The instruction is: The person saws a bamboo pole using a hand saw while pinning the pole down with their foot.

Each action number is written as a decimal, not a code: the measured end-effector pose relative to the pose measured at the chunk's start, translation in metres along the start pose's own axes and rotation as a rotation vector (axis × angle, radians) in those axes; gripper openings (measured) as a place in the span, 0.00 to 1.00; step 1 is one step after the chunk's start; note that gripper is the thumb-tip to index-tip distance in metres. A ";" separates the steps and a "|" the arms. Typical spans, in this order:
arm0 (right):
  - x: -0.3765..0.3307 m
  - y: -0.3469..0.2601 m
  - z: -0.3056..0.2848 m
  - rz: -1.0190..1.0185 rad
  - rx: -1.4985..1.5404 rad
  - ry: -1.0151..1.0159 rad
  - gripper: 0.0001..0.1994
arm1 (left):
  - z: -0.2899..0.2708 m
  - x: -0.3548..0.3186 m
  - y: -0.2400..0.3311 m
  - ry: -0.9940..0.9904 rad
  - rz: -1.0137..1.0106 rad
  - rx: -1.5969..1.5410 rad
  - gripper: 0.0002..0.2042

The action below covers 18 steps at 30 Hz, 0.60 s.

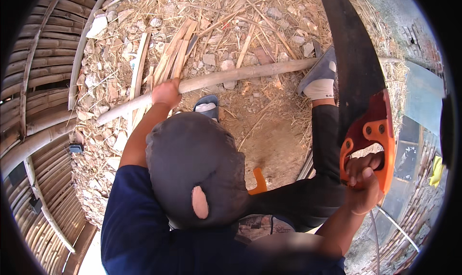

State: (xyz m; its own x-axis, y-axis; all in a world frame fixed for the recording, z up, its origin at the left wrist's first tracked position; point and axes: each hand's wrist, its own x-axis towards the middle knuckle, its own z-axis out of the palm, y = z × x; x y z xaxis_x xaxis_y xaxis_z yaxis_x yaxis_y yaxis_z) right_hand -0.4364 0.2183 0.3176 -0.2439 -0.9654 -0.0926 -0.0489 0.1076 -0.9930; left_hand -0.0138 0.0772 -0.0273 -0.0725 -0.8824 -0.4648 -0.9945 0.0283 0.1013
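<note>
My left hand [167, 93] is closed round a long bamboo pole [240, 73] near its left end. The pole lies across the ground in front of me, slanting up to the right. In my right hand [364, 179] is a handsaw [357, 58], my fingers wrapped through its orange handle. Its wide dark blade points away from me, up past the pole's right part, and partly hides it. My right foot in a sandal [317, 74] is against the pole. Split bamboo strips [175, 51] lie just beyond my left hand.
A bent knee in dark cloth [195, 155] fills the middle. Beside it an orange curved piece [258, 181] shows, partly hidden. Rubble and straw [226, 20] cover the ground. A bamboo slat wall [45, 68] stands left; blue-grey sheets [423, 97] and a yellow cloth [436, 171] are right.
</note>
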 end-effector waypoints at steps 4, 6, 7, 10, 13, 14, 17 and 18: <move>-0.041 0.016 -0.020 -0.020 -0.087 0.095 0.13 | -0.017 0.009 0.004 -0.126 0.045 -0.026 0.19; -0.060 0.020 -0.026 0.036 -0.109 0.145 0.14 | -0.016 0.007 -0.004 -0.213 0.080 -0.072 0.22; -0.068 0.021 -0.029 0.057 -0.145 0.116 0.14 | -0.018 0.005 -0.005 -0.271 0.100 -0.121 0.24; -0.088 0.024 -0.029 0.118 -0.225 0.077 0.14 | -0.018 0.007 -0.012 -0.397 0.148 -0.224 0.28; -0.095 0.035 -0.013 0.235 -0.236 0.100 0.13 | 0.000 0.022 -0.023 -0.459 0.130 -0.282 0.30; -0.097 0.037 -0.010 0.297 -0.215 0.092 0.15 | -0.007 0.024 -0.021 -0.503 0.111 -0.319 0.30; -0.098 0.044 0.006 0.329 -0.412 0.010 0.09 | -0.016 0.028 -0.014 -0.562 0.083 -0.387 0.28; -0.097 0.045 0.014 0.378 -0.379 0.033 0.07 | -0.015 0.030 -0.015 -0.569 0.076 -0.399 0.28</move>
State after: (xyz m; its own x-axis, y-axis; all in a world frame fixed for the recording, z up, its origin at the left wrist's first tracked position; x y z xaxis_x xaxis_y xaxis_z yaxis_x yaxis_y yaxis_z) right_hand -0.4017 0.3137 0.2812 -0.3420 -0.8355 -0.4301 -0.2969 0.5304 -0.7941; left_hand 0.0002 0.0433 -0.0297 -0.2779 -0.4988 -0.8210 -0.8889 -0.1904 0.4166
